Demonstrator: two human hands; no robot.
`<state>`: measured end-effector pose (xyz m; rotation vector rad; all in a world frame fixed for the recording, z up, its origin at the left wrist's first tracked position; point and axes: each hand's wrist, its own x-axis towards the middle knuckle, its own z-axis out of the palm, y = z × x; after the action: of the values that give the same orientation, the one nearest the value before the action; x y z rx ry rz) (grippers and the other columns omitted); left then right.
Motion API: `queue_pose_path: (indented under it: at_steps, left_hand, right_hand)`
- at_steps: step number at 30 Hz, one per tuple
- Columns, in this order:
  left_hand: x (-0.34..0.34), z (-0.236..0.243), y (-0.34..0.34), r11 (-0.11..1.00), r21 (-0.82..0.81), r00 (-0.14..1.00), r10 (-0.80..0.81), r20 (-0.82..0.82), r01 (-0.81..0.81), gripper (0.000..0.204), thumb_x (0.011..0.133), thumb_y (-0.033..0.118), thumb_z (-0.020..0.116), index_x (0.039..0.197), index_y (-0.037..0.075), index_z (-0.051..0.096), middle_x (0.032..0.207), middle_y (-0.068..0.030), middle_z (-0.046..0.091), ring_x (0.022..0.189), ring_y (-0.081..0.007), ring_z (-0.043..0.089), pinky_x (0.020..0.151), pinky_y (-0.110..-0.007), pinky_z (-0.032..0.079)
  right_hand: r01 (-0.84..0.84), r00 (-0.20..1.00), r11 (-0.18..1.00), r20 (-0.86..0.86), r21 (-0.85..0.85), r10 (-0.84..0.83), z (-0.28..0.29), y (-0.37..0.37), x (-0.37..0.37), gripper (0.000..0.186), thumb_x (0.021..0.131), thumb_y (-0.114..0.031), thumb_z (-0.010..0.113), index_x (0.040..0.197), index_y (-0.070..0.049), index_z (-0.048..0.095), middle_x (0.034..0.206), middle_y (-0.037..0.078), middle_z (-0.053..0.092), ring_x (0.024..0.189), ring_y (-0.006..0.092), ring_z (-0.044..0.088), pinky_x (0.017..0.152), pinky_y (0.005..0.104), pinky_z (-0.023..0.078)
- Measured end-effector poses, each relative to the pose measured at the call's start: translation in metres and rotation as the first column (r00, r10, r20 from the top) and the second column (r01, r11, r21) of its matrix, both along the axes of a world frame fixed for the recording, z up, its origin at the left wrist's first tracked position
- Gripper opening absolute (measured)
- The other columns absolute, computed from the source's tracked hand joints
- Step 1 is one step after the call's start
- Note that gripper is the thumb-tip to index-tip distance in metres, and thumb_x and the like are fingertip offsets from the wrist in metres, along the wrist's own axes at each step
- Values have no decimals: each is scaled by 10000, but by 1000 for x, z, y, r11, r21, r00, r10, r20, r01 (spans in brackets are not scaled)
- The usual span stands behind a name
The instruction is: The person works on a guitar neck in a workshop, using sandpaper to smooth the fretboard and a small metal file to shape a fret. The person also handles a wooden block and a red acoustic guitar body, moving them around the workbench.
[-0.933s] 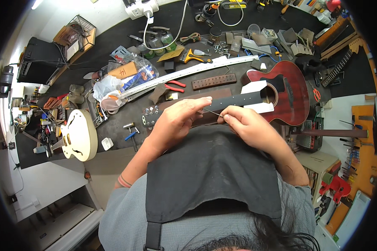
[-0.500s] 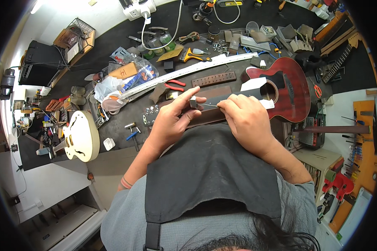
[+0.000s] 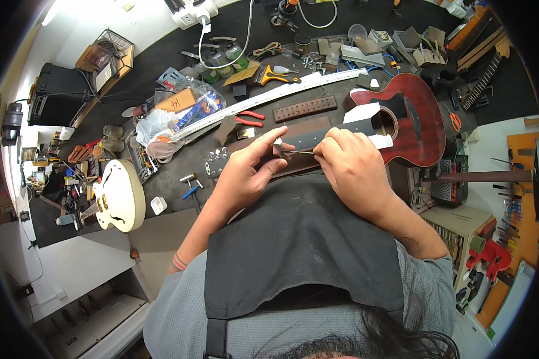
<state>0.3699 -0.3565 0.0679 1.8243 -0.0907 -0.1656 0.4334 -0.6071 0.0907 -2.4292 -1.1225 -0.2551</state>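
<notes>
My left hand [image 3: 251, 167] holds a small pale metal block [image 3: 277, 143] between thumb and fingers. In the closed fingers of my right hand [image 3: 354, 170] is a thin metal rod [image 3: 300, 152], pointing left toward the block; whether its tip touches is hard to see. Both hands hover over the neck of a dark red acoustic guitar [image 3: 422, 143], which lies across the bench with its headstock [image 3: 215, 163] to the left. My hands hide part of the dark fingerboard [image 3: 310, 139]. White paper [image 3: 363, 112] lies beside the soundhole.
Beyond the neck are a drilled wooden block [image 3: 305, 109], red-handled pliers [image 3: 250, 118] and a long white ruler [image 3: 269, 99]. A small hammer [image 3: 190, 186] lies left of the headstock. A cream hollow-body guitar [image 3: 123, 194] rests at the bench's left end.
The view has shifted slightly. Both hands keep nearly the same pose, with the rod and the block still held close together over the neck.
</notes>
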Motion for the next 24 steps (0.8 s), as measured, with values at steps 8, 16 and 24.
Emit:
queue_pose_path:
  at_steps: [8, 16, 24]
  left_hand:
    - [-4, 2, -11, 998, -55, 998, -20, -51, 17, 601, 1059, -79, 654, 1636, 19, 516, 1323, -141, 779, 1148, -169, 742, 1049, -336, 574]
    - [-5, 1, -7, 878, -476, 982, -37, -185, -57, 576, 1124, 72, 610, 1665, -6, 430, 1348, -233, 739, 1201, -282, 758, 1045, -409, 611]
    - [-10, -2, -19, 804, -594, 946, -218, -239, 35, 573, 1127, 47, 608, 1667, -9, 426, 1422, -150, 692, 1177, -223, 745, 1038, -387, 630]
  right_hand:
    - [27, 993, 998, -119, 58, -20, 0, -7, -6, 113, 935, -73, 692, 982, -76, 589, 966, 87, 604, 859, 279, 712, 746, 422, 575]
    - [214, 792, 937, -610, 277, -1, 3, -12, -8, 139, 1005, -81, 756, 1068, -9, 654, 950, 54, 678, 809, 172, 700, 716, 334, 561]
    - [392, 338, 828, -900, 401, 275, -25, 7, -6, 161, 1080, -134, 739, 1077, 25, 715, 938, 11, 715, 862, 40, 619, 760, 257, 543]
